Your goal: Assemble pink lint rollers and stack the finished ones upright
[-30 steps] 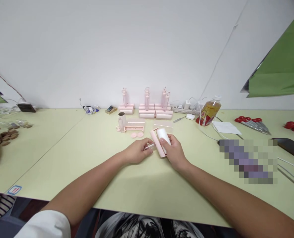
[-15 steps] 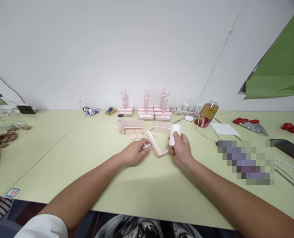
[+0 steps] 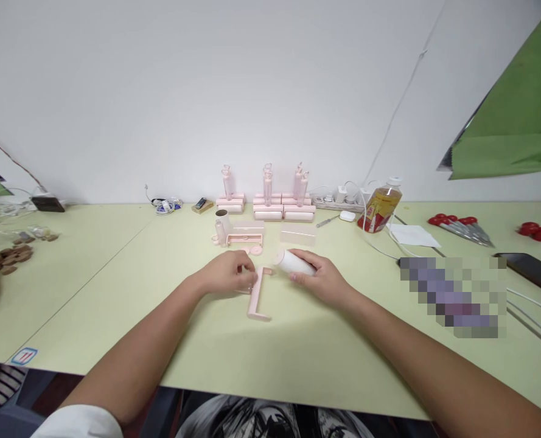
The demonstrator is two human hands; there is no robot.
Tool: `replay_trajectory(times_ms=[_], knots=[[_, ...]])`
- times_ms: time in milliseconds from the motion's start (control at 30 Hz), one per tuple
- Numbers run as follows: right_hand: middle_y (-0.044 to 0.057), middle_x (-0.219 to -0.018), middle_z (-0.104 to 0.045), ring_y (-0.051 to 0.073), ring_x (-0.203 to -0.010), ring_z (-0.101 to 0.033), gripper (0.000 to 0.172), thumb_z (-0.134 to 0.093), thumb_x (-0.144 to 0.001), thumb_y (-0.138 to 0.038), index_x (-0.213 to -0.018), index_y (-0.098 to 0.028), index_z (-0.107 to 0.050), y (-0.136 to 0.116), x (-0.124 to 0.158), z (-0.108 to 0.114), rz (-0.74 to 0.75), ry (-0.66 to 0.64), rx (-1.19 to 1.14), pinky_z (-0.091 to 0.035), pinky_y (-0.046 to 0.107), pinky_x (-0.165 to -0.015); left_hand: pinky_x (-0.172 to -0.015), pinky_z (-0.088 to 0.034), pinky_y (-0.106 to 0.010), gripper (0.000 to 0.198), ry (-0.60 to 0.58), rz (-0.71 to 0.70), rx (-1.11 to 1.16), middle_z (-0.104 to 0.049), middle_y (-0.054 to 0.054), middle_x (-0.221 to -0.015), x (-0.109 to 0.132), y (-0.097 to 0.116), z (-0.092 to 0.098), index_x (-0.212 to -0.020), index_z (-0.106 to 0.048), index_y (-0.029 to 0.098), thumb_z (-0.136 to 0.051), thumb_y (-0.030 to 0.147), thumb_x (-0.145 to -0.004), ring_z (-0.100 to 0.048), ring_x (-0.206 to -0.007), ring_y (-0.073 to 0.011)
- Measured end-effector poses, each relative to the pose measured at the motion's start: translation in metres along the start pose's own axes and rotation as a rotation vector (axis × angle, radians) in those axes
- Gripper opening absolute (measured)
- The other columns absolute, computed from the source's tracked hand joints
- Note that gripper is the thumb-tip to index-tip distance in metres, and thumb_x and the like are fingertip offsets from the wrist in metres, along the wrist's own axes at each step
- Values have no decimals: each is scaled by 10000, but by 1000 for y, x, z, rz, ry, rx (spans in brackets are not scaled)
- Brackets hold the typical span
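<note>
White roll (image 3: 296, 263) clamped in right hand (image 3: 328, 281), left hand (image 3: 227, 272) curled palm-down beside pink frame (image 3: 255, 296), grip unclear

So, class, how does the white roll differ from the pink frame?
Shape: the white roll is a cylinder; the pink frame is a bar with arms at both ends.
Place: the right hand grips the roll; the frame is by the left hand.
Pose: the roll points crosswise; the frame's bar runs near to far.
Both are elongated.
</note>
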State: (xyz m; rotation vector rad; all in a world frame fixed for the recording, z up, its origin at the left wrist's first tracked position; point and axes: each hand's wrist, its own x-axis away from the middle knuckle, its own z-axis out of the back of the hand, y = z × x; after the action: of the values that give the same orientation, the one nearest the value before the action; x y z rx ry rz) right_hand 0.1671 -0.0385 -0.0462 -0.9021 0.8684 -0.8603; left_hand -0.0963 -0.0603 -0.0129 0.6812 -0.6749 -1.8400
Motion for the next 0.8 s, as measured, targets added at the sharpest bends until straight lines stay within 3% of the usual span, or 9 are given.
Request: replay_trajectory(times_ms=[67, 200, 533, 800], knots=[[78, -1173, -645, 261, -1076, -600, 483, -720, -745, -323, -1212, -223, -650, 1, 1, 0, 75, -78, 74, -461, 396, -934, -629, -441, -270, 230, 29, -95, -27, -687, -53, -885, -1, 1, -2, -935, -725, 205, -615, 359, -804, -604, -742, -178], [93, -1154, -635, 255, -1046, -611, 481, -691, -782, -328, -1247, -220, -630, 2, 2, 0, 124, -148, 158, -472, 402, -915, -776, -502, -302, 402, 73, -253, 18, -680, -79, -1116, -2, 2, -12, -1203, -641, 206, -612, 382, -843, -623, -907, -184], [96, -1147, -634, 260, -1035, -608, 474, -694, -798, -348, -1254, -237, -628, 5, 3, 2, 211, -214, 270, -482, 410, -900, -759, -467, -280, 232, 1, -350, -50, -723, -23, -904, 0, 7, -17, -1037, -706, 212, -615, 318, -852, -633, -839, -162], [99, -1115, -643, 254, -1005, -615, 459, -686, -802, -323, -1247, -227, -626, 4, 5, -1, 207, -227, 286, -485, 410, -883, -747, -451, -274, 214, -26, -337, -64, -704, -13, -870, 0, 8, -17, -995, -696, 210, -652, 301, -807, -618, -818, -160]])
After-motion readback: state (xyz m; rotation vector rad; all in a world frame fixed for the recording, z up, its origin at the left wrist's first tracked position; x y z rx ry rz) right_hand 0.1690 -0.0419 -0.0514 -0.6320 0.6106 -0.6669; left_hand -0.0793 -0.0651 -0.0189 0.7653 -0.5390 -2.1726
